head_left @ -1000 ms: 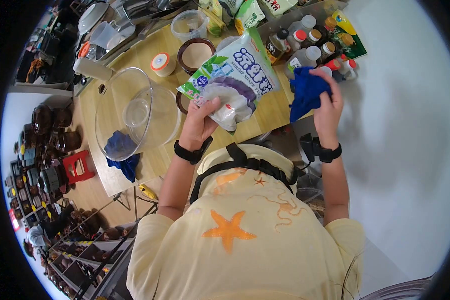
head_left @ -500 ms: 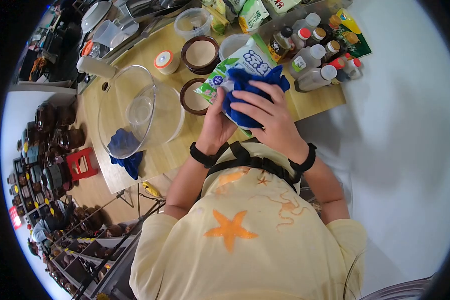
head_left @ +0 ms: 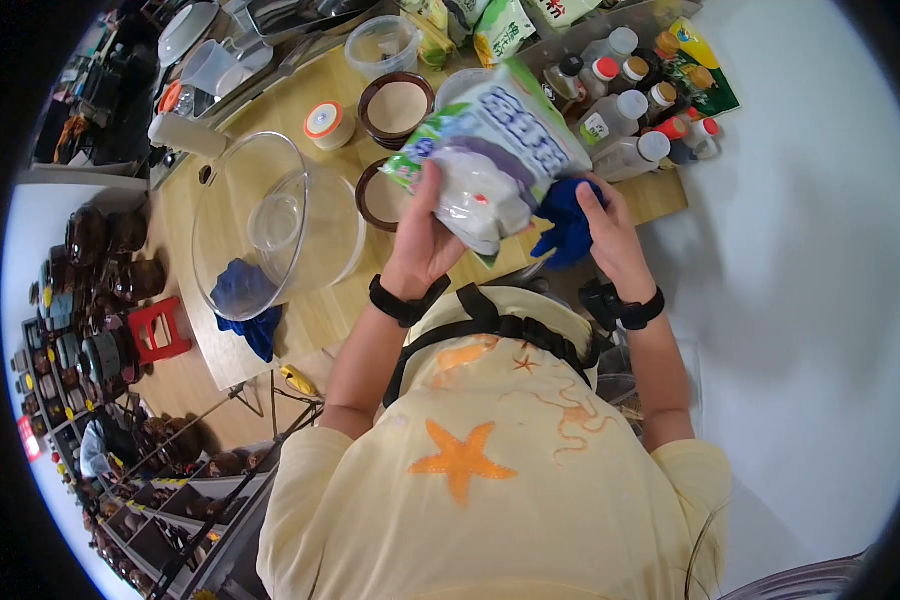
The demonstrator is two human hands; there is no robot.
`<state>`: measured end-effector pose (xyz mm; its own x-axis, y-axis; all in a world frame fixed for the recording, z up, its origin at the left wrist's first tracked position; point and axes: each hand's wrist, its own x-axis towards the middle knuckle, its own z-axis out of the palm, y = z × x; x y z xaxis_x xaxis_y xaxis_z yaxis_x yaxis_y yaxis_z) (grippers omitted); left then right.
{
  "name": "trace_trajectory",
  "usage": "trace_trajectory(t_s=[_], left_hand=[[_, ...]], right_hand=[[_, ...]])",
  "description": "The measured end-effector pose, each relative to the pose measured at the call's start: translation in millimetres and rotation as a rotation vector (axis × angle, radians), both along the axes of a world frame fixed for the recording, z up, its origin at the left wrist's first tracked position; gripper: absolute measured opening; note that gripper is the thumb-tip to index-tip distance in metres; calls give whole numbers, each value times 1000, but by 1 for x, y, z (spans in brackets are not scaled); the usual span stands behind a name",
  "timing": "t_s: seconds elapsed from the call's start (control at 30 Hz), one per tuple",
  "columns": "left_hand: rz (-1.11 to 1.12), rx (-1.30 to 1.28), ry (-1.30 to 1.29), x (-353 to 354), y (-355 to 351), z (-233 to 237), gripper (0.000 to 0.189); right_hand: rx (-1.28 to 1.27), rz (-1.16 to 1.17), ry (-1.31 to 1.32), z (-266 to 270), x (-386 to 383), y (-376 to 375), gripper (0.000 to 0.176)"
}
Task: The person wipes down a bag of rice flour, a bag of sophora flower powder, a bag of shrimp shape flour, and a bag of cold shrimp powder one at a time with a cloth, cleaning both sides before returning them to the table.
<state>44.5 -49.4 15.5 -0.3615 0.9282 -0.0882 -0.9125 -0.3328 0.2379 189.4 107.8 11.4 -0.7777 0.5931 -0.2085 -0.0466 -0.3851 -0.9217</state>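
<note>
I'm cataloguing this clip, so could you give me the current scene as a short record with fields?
Left grip: holds the printed bag near its lower left side
Right grip: holds a bunched blue cloth; contact with the bag unclear
Bag: tilted, its print blurred
Table, left: large clear bowl, with another cloth partly seen through it
Table, right: group of capped bottles
Left of bag: brown-rimmed dishes

“粉” on rear packet (head_left: pixel 560 10); blurred lettering, bag (head_left: pixel 492 150)
</note>
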Motion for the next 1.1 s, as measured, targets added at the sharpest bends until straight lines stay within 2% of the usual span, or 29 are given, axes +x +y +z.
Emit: trace_trajectory(t_s=[0.07,0.1,0.2,0.23,0.33,0.43,0.5,0.63,0.7,0.8,0.83,0.93,1.0,1.03,1.1], left_hand=[[-109,-80,85,3,-1,-4,58],[-122,-54,38,6,-4,-2,56],[-87,-191,288,12,-7,-12,62],[-112,-216,140,12,-5,-10,68],[-124,-388,313,17,-6,-1,69],[-116,-438,390,18,-6,7,70],[-96,-422,382,17,-7,5,70],[-79,-336,348,12,-8,-6,67],[-15,-220,238,11,-9,2,64],[70,-154,179,8,-10,3,58],[78,-169,181,6,-10,2,58],[129,-194,177,9,-8,-2,58],[145,-191,172,10,-8,-6,57],[139,-183,170,12,-10,-7,55],[134,-201,196,15,-11,-9,52]], right_hand=[[0,-100,-69,4,-3,0,33],[1,-150,-103,9,-5,1,35],[63,-204,-106,19,-4,-1,33],[85,-215,-93,17,-4,1,31],[143,-246,-76,13,0,6,27],[139,-264,-80,19,2,6,24],[73,-275,-59,27,1,1,23],[127,-228,-114,19,2,8,23],[145,-254,-102,24,1,6,24],[428,-387,-16,37,-2,0,25],[418,-376,-13,44,-1,-5,22],[1083,-204,59,49,-8,-20,22],[1397,79,140,52,-16,-34,28],[1409,190,121,45,-19,-42,33],[1472,153,113,41,-16,-41,34]])
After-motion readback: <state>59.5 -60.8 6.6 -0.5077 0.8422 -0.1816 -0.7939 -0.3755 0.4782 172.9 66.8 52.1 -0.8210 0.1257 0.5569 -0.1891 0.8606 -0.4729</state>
